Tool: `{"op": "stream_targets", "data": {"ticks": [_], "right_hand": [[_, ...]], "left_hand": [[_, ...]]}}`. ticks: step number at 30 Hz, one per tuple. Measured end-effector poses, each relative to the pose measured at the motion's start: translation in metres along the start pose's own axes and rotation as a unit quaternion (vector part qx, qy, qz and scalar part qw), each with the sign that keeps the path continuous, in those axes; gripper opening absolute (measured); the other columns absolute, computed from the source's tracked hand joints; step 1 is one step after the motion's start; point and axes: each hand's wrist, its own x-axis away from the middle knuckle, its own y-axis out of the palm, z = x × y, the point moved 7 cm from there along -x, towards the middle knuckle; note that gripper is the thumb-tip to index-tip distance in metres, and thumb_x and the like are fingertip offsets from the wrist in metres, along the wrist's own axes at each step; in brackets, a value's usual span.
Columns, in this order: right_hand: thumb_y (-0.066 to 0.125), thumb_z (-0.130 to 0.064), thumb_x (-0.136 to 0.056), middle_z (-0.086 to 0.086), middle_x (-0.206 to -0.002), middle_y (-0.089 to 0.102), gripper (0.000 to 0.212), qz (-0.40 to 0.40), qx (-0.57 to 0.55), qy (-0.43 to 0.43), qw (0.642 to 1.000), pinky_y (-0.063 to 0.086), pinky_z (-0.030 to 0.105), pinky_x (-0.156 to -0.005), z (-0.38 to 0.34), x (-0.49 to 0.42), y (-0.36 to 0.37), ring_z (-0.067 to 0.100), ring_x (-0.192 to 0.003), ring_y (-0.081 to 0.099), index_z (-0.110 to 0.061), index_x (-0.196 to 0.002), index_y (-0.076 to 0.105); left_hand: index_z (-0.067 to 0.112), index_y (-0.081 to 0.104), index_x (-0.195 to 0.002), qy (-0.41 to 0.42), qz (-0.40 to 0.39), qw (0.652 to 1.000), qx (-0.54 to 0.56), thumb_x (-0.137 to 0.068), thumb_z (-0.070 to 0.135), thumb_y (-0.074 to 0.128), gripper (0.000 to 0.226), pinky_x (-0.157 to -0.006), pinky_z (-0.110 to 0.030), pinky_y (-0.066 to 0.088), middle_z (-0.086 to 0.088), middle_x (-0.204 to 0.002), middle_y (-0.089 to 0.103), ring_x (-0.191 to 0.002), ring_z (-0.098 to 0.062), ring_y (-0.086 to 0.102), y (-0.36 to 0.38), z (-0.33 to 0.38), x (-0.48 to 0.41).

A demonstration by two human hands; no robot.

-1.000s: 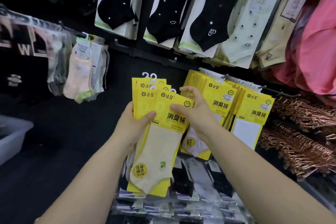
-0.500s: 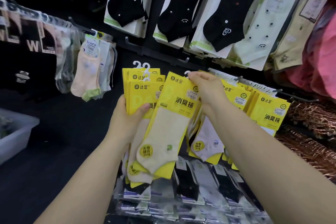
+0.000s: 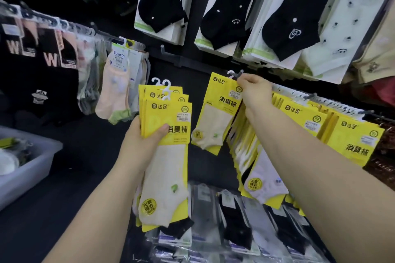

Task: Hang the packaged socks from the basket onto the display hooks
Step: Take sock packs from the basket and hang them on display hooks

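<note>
- black ankle socks with small white dots point(image 3: 162, 4) hang on white cards in a row along the top.
- cream dotted socks point(image 3: 339, 28) hang just right of that row.
- a beige pack point(image 3: 374, 57) sits at the far right edge.
- peach socks with green toes point(image 3: 113, 96) hang at mid-left under a "tuyaya" label.
- dark packs marked "w" point(image 3: 50, 57) line the left rail.
- clear-wrapped black and grey socks point(image 3: 235, 220) lie in rows at the bottom.

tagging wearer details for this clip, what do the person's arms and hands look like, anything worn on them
Nothing is worn on either. The left hand and right hand have no gloves, and no rings show on the visible fingers. The left forearm and right forearm run uncovered to the picture's edge: no sleeve, watch, bracelet or marking is in view.
</note>
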Motion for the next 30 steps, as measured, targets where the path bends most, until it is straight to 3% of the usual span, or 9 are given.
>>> {"op": "stream_targets", "data": {"ticks": [4,8,10,13,16,19,23,26,30], "right_hand": [[0.062,-0.019,-0.089,0.001,-0.119,0.053,0.023,0.001,0.110,-0.118,0.987,0.043,0.022,-0.085,-0.003,0.035,-0.006,0.012,-0.105,0.051,-0.022,-0.110,0.052],[0.066,-0.041,-0.083,-0.008,-0.097,0.051,0.030,-0.176,0.140,-0.099,0.969,0.038,0.021,-0.065,0.002,0.087,0.020,0.006,-0.083,0.050,-0.026,-0.099,0.047],[0.071,-0.044,-0.078,-0.013,-0.084,0.046,0.036,-0.197,0.172,-0.102,0.960,0.040,0.025,-0.062,-0.001,0.099,0.021,0.006,-0.077,0.049,-0.025,-0.096,0.046],[0.077,-0.028,-0.076,-0.007,-0.093,0.052,0.027,-0.209,0.138,-0.073,0.966,0.055,0.032,-0.072,-0.006,0.099,0.011,0.016,-0.077,0.062,-0.024,-0.088,0.053],[0.075,-0.013,-0.079,0.003,-0.103,0.058,0.018,-0.251,0.090,-0.049,0.962,0.052,0.015,-0.058,-0.011,0.102,0.007,0.007,-0.064,0.061,-0.025,-0.085,0.062],[0.073,-0.015,-0.081,-0.002,-0.100,0.055,0.014,-0.236,0.072,-0.044,0.968,0.046,0.009,-0.050,-0.012,0.105,0.003,0.004,-0.074,0.058,-0.027,-0.085,0.067],[0.072,-0.026,-0.081,-0.001,-0.086,0.063,0.005,-0.193,0.012,-0.004,0.981,0.056,0.025,-0.061,-0.007,0.107,0.002,0.013,-0.079,0.064,-0.023,-0.079,0.070],[0.072,-0.020,-0.082,0.004,-0.093,0.072,0.006,-0.205,-0.044,0.066,0.976,0.055,0.027,-0.055,0.003,0.111,0.007,0.018,-0.081,0.069,-0.016,-0.086,0.071],[0.067,-0.018,-0.086,0.007,-0.094,0.072,0.003,-0.188,-0.066,0.098,0.975,0.057,0.035,-0.068,0.009,0.105,0.006,0.023,-0.085,0.068,-0.016,-0.086,0.069]], "left_hand": [[0.024,0.058,-0.117,-0.041,-0.027,0.998,0.045,-0.082,0.030,0.070,0.038,-0.092,-0.047,0.051,0.004,-0.107,0.071,-0.098,-0.018,0.068,0.012,-0.002,0.006],[0.026,0.059,-0.113,-0.045,-0.052,0.996,0.057,-0.076,0.033,0.075,0.041,-0.086,-0.046,0.055,0.004,-0.101,0.073,-0.091,-0.017,0.071,0.031,0.003,0.017],[0.028,0.060,-0.110,-0.041,-0.052,0.996,0.051,-0.073,0.034,0.078,0.042,-0.083,-0.045,0.056,0.005,-0.098,0.074,-0.088,-0.016,0.072,0.038,0.006,0.022],[0.030,0.059,-0.108,-0.051,-0.054,0.995,0.065,-0.064,0.041,0.081,0.050,-0.079,-0.045,0.057,0.005,-0.097,0.074,-0.085,-0.017,0.072,0.042,0.008,0.027],[0.027,0.057,-0.114,-0.064,-0.072,0.992,0.079,-0.065,0.044,0.078,0.056,-0.082,-0.046,0.056,0.003,-0.101,0.073,-0.089,-0.018,0.072,0.044,0.008,0.028],[0.031,0.057,-0.108,-0.039,-0.050,0.996,0.063,-0.078,0.028,0.076,0.035,-0.078,-0.039,0.057,0.005,-0.100,0.072,-0.087,-0.014,0.071,0.041,0.011,0.026],[0.036,0.056,-0.094,-0.001,-0.019,0.999,0.030,-0.075,0.023,0.079,0.032,-0.067,-0.027,0.053,0.012,-0.089,0.071,-0.078,-0.003,0.069,0.034,0.018,0.025],[0.033,0.057,-0.095,0.002,-0.021,0.999,0.037,-0.074,0.020,0.080,0.034,-0.069,-0.029,0.054,0.010,-0.091,0.072,-0.080,-0.007,0.070,0.033,0.018,0.026],[0.035,0.056,-0.095,0.003,-0.026,0.999,0.039,-0.075,0.025,0.079,0.032,-0.065,-0.026,0.053,0.014,-0.087,0.072,-0.075,-0.003,0.070,0.033,0.018,0.027]]}}
